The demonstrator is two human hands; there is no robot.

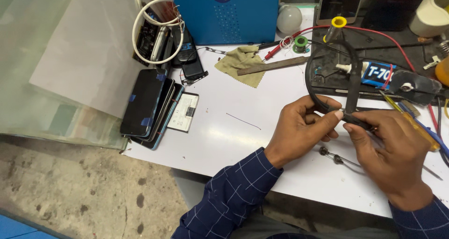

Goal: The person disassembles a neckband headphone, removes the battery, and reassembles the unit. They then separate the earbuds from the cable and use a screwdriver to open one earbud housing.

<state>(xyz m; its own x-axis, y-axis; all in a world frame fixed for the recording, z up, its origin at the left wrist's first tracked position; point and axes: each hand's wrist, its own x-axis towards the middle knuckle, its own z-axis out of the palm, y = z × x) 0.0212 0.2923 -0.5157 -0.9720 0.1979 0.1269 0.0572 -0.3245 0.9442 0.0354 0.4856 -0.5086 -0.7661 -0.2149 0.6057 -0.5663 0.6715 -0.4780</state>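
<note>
White glossy table (pixel 243 122), hands (pixel 346 136) pinching rubbery black neckband (pixel 327 70).

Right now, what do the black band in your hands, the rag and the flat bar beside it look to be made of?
Band: probably rubber or soft plastic, matte black; it curves in a loop between the left hand and right hand. Rag: woven cloth, dull olive, crumpled with soft folds. Bar: looks like worn metal or wood, brownish and dull; I cannot tell which.

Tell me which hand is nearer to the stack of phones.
Left. The left hand grips the black neckband across a stretch of bare white table from the stack of phones; the right hand holds the band farther away.
</note>
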